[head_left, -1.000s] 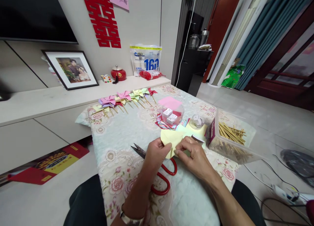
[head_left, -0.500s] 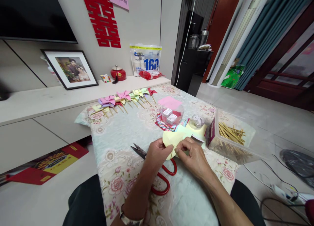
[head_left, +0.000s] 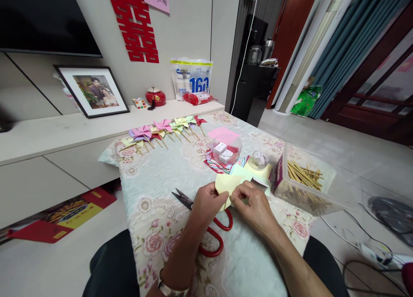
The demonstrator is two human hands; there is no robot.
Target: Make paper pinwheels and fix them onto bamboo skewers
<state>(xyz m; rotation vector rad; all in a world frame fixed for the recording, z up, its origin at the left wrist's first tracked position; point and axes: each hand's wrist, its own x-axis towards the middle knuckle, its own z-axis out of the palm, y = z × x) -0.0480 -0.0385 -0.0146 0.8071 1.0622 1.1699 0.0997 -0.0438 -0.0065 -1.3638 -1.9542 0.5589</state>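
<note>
A piece of pale yellow paper (head_left: 226, 184) is held up between my two hands over the table. My left hand (head_left: 208, 202) pinches its left side between thumb and fingers. On the right, my right hand (head_left: 252, 201) has thumb and forefinger closed at the paper's lower right edge; any small item in that pinch is hidden. Under my left wrist lies a pair of scissors (head_left: 211, 241) with red handles, its blades pointing to the far left. Several finished paper pinwheels (head_left: 163, 125) on sticks lie in a row along the table's far edge.
A clear bin (head_left: 303, 198) of wooden sticks stands on the right. Beyond my hands are a clear round tub (head_left: 227, 150) with small white boxes, a smaller clear container (head_left: 259, 159), patterned paper and a pink sheet (head_left: 224, 134). A photo frame (head_left: 93, 91) stands on the cabinet.
The upper part of the yellow paper has shifted slightly as my fingers work at it. Both hands stay in nearly the same place.
</note>
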